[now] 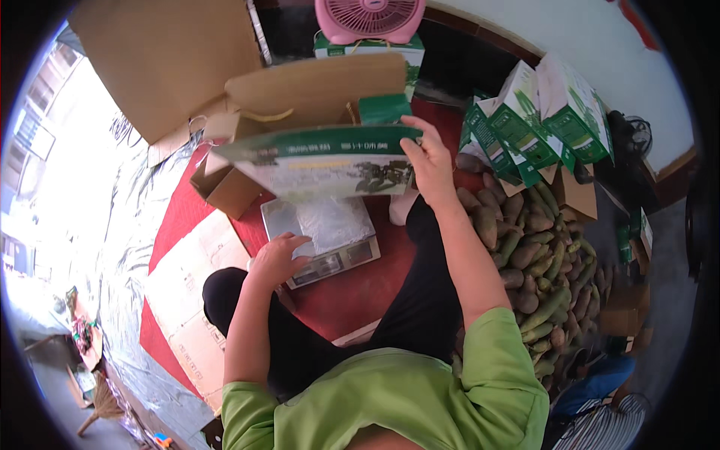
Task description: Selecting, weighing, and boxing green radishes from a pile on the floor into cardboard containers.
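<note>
My right hand [430,161] grips the right edge of a printed cardboard carton [330,166], green and white outside and brown inside. The carton's top flaps stand up, and its printed side leans toward me over the far edge of a scale [330,225]. The scale has a shiny flat pan and a display panel on its near side. At the scale's left near corner is my left hand [279,259], fingers spread and holding nothing. Whether its fingertips touch the pan, I cannot tell. The inside of the carton is mostly hidden.
To the right lies a big pile of long green-brown vegetables [540,277]. Behind it stand several green-and-white cartons [525,112]. A pink fan [371,16] sits on another carton at the back. Flattened cardboard [196,296] lies on the red mat [174,251] at left.
</note>
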Demonstrator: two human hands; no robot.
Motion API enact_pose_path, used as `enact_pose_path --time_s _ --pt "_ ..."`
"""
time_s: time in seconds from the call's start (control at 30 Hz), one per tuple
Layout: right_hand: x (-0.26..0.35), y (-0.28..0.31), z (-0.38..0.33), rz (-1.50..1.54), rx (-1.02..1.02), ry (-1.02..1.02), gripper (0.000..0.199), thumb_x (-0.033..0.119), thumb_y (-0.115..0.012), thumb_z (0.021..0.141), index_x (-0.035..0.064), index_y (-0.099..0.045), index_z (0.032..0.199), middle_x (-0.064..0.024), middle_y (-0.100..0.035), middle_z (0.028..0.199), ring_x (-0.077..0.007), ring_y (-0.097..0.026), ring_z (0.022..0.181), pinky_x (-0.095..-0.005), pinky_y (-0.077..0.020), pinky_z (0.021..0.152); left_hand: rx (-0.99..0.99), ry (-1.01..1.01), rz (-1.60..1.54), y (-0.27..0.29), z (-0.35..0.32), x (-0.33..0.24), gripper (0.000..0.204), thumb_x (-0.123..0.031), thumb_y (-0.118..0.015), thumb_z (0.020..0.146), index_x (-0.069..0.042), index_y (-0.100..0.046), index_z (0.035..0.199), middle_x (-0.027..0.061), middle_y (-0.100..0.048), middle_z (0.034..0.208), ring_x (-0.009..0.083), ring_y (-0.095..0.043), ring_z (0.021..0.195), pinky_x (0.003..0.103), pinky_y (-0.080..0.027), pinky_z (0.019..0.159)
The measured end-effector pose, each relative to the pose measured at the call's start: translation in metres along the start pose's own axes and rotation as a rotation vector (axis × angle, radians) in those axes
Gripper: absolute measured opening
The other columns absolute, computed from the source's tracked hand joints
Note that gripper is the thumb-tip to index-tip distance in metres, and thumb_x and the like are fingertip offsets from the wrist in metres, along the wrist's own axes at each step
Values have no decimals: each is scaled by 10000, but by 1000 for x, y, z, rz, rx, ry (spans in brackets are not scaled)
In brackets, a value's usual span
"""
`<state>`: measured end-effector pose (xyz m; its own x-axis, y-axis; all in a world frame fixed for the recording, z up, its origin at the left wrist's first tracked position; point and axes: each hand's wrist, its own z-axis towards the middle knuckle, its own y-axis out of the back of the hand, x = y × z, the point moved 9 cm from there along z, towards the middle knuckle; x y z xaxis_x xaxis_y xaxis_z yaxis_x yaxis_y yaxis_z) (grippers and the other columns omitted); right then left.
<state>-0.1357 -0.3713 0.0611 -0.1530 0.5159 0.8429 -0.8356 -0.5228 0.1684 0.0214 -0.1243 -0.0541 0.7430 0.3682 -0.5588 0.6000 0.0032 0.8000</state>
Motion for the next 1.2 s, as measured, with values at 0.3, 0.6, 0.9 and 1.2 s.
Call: enact_pose_path --time_s 0.3,0.6,0.9,1.2 --pt "-56 -37 -55 260 227 -278 241 30 -529 878 -34 -611 1095 -53 -526 1245 -142 -453 1172 -277 -313 1021 12 31 112 -12 1 6 634 -250 -737 728 -149 -503 1309 162 -562 1202 344 -502 1155 424 -421 969" --pt "-63 -44 -46 461 245 -299 165 71 -587 854 -15 -665 970 -63 -516 1276 -167 -449 1192 -308 -337 1017 -86 -60 236 -10 -1 -6 700 -226 -744 703 -110 -465 1334 154 -535 1252 334 -490 1175 422 -403 992" --pt "-105 -22 -53 108 239 -260 243 -96 -533 782 43 -677 921 -50 -583 1193 -162 -507 1149 -275 -395 943 -61 -155 -32 9 -8 -35 463 -177 -723 730 -99 -610 1172 143 -558 1191 348 -525 1114 457 -424 941" --pt "-122 -14 -61 248 91 -500 189 3 -521 876 59 -673 974 16 -640 1019 -66 -558 922 -214 -429 766 -712 75 509 89 -25 -9 374 -69 -692 706 -135 -659 1073 47 -617 980 250 -569 995 408 -431 886"
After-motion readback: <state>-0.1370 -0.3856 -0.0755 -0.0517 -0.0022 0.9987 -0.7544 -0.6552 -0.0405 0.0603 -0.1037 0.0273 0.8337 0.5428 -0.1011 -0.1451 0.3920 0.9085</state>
